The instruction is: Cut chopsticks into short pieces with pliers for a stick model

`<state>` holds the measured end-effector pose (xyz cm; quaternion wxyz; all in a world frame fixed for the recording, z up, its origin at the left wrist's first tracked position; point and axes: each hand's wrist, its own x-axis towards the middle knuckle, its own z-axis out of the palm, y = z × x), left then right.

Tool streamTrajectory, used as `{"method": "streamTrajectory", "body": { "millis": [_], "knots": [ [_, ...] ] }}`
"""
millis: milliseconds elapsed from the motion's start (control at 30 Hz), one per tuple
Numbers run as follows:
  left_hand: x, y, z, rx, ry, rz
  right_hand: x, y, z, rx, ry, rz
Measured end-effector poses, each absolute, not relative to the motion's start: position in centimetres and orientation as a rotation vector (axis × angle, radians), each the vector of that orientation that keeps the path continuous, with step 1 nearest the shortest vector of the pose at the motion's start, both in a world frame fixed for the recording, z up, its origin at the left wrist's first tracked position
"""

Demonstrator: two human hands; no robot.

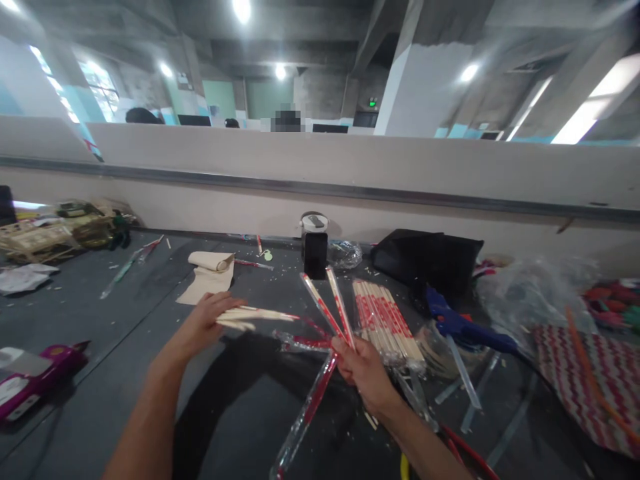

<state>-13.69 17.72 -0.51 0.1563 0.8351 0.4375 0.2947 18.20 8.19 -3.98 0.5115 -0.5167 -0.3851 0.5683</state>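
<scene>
My left hand (213,315) is closed round a bundle of bare wooden chopsticks (260,313), their ends pointing right. My right hand (360,367) grips wrapped chopsticks (323,303) in red-printed clear sleeves, two of them fanned upward. Crumpled plastic sleeves (313,393) with red print hang down and to the left of its fingers. Just right of that hand lies a row of wrapped chopsticks (385,320) on the dark table (235,427). Below the right hand a few pale stick ends (371,420) show; the rest of them is hidden.
A blue glue gun (465,330) and clear glue sticks (465,373) lie at the right, beside a striped cloth (590,380). A phone (315,255) stands at the back. Rolled tan cloth (210,273) sits behind my left hand. A purple tool (43,377) lies far left.
</scene>
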Motion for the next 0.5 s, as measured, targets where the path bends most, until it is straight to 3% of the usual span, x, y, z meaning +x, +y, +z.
{"method": "streamTrajectory", "body": {
  "millis": [133, 200, 267, 500],
  "knots": [
    [-13.9, 17.4, -0.3, 1.584, 1.402, 1.571, 18.7, 8.7, -3.8, -1.172, -0.736, 1.392],
    [-11.6, 17.0, 0.2, 1.187, 1.148, 1.805, 18.3, 8.8, -3.9, -1.150, -0.778, 1.439],
    [-8.4, 16.3, 0.9, 1.046, 0.930, 1.730, 17.7, 8.6, -4.2, -1.165, -0.878, 1.455],
    [-0.6, 13.6, 1.1, 0.857, 0.879, 1.315, 16.8, 7.3, -5.4, -1.282, -1.311, 1.330]
  ]
}}
